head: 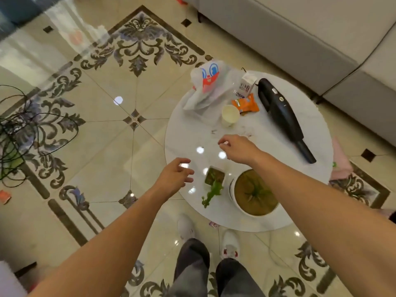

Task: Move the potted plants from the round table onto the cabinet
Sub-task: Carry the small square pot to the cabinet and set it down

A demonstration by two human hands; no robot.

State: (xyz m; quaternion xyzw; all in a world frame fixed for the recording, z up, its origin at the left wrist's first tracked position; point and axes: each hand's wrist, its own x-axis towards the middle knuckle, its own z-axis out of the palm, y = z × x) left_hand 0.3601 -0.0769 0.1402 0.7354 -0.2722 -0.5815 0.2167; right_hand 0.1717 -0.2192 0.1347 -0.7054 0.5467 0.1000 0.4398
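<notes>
Two potted plants stand at the near edge of the round white table [310,125]. The small square white pot [215,175] holds a green sprig that droops over the table's edge. To its right sits a large round white pot [255,192] with brown soil and a thin green plant. My left hand [176,175] hovers just left of the small pot, fingers apart, holding nothing. My right hand [237,147] hangs over the table above and behind both pots, fingers loosely curled, empty. No cabinet is in view.
On the table's far half lie a plastic bag [209,86], a paper cup [230,114], an orange snack packet [245,103], a small carton [246,84] and a black handheld vacuum [280,112]. A grey sofa [300,35] runs behind. Black cables [25,129] tangle on the left floor.
</notes>
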